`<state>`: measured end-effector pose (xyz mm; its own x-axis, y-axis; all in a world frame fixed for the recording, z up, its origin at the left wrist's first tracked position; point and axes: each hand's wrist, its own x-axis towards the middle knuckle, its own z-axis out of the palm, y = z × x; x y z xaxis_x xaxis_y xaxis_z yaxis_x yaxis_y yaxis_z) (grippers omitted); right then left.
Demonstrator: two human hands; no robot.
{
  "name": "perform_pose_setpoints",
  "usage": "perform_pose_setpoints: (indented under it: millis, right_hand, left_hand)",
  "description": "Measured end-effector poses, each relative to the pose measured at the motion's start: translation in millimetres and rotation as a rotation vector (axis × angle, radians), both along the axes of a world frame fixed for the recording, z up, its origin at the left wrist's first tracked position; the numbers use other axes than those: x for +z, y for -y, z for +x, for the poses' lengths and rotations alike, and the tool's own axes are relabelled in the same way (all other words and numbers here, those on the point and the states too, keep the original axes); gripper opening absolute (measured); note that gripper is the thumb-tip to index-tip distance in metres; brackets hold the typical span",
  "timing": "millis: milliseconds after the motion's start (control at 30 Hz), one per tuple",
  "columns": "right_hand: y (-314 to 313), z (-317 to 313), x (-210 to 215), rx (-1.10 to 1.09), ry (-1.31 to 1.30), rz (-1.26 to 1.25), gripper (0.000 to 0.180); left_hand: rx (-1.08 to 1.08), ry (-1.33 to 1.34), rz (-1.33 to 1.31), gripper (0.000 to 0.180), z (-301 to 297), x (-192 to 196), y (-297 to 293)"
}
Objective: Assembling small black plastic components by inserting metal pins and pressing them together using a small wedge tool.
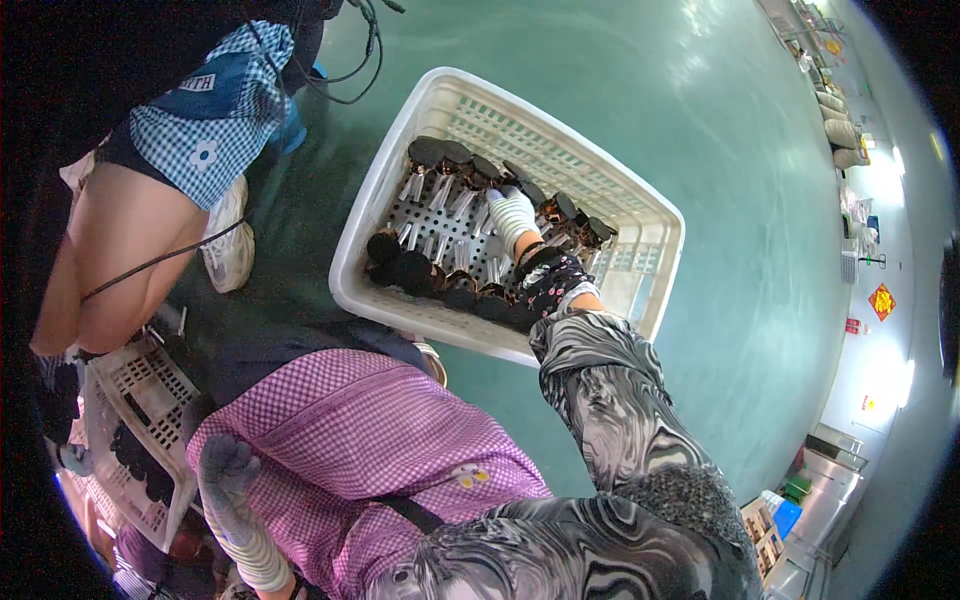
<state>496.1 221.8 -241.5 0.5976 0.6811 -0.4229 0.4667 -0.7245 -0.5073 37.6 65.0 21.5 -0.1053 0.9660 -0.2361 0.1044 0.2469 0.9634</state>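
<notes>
My right hand [512,215], in a pale striped glove, reaches down into a white plastic basket [660,240]. Its fingers are closed at the copper-coloured neck of a brush in the far row; the palm side is hidden. The brushes [455,153] have round black heads, copper-coloured necks and clear handles. They lie in two rows with handles pointing inward, and black heads [408,272] line the near side. Away from the basket, my left hand [228,468], in a grey glove with a striped cuff, hangs at my left side with fingers curled and nothing visible in them.
Another person stands at the left in a blue checked apron [200,145], one white shoe [230,245] near the basket. Below them is a second white basket [140,390] holding black items. Black cables [370,50] hang at the top. Shelves and metal equipment [830,480] line the right wall.
</notes>
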Motion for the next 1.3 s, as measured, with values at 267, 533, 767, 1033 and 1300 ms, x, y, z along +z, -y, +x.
perform_pose_setpoints:
  millis: [267,533,767,1033,1300]
  right_hand:
    - [7,1,12,-0.031,-0.030,-0.174,0.051]
    - [-8,-19,2,-0.155,-0.330,0.238,0.043]
    - [26,11,-19,-0.739,-0.807,0.343,0.039]
    - [16,-26,36,-0.732,-0.994,0.296,0.022]
    - [55,-27,145,0.142,-0.353,0.721,0.023]
  left_hand:
    - [-0.080,0.124,-0.070,0.052,-24,-13,8]
    - [-0.049,0.044,-0.013,0.052,-35,7,5]
    - [-0.092,0.091,-0.059,0.052,-20,-24,3]
    - [-0.029,0.106,0.047,0.055,-36,1,11]
    - [0.124,0.055,0.159,0.050,-61,-8,13]
